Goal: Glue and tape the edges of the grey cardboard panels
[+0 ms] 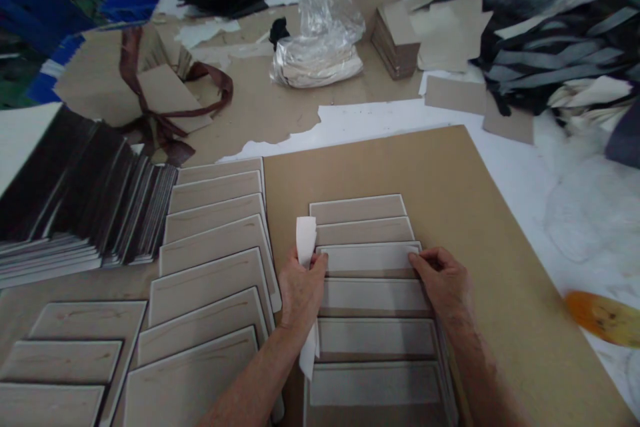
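An overlapping row of flat grey-beige panels [365, 233] with pale edges runs down the board in front of me. Across the third panel from the back lies a pale strip [370, 258]. My left hand [303, 283] is closed around a bundle of white strips [306, 240], its thumb at the left end of that pale strip. At the opposite end, my right hand [444, 280] pinches the strip's corner against the panel edge. Nearer panels carry similar pale strips [376, 297] along their upper parts. My palms hide the undersides of both grips.
Another overlapping row of panels [205, 287] lies to the left, beside a stack of dark boards [75, 180]. Behind are a clear plastic bag [320, 47], a stack of cards [396, 40] and dark fabric scraps [560, 53]. An orange-yellow object [603, 318] lies at right.
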{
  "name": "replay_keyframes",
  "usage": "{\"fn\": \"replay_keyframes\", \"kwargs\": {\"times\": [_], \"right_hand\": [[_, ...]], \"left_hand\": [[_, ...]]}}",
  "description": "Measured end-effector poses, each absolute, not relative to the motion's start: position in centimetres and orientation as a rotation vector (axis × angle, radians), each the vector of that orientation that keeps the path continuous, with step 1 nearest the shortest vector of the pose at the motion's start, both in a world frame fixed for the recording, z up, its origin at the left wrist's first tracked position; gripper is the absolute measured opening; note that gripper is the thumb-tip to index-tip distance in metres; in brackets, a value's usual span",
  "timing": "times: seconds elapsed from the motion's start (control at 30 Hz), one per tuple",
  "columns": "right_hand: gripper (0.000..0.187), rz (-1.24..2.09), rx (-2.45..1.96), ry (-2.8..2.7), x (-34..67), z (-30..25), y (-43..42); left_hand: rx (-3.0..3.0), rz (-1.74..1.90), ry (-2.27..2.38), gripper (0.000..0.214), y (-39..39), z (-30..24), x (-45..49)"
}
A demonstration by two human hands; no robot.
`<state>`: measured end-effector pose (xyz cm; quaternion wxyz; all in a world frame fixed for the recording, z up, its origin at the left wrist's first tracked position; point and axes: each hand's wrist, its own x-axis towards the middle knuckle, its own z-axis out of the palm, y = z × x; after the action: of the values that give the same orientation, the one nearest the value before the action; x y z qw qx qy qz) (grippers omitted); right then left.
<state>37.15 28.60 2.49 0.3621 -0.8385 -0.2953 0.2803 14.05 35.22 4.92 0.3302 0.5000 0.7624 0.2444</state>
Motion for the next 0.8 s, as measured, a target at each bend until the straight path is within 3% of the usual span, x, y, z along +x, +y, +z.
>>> {"fn": "replay_keyframes", "kwargs": {"times": [0.8], "right_hand": [[0.033,0.778,-2.243,-0.822,38.6,1.7,29.7]], "left_hand": [[1.332,0.601,2.021,0.014,35.5,4.5,14.1]]}}
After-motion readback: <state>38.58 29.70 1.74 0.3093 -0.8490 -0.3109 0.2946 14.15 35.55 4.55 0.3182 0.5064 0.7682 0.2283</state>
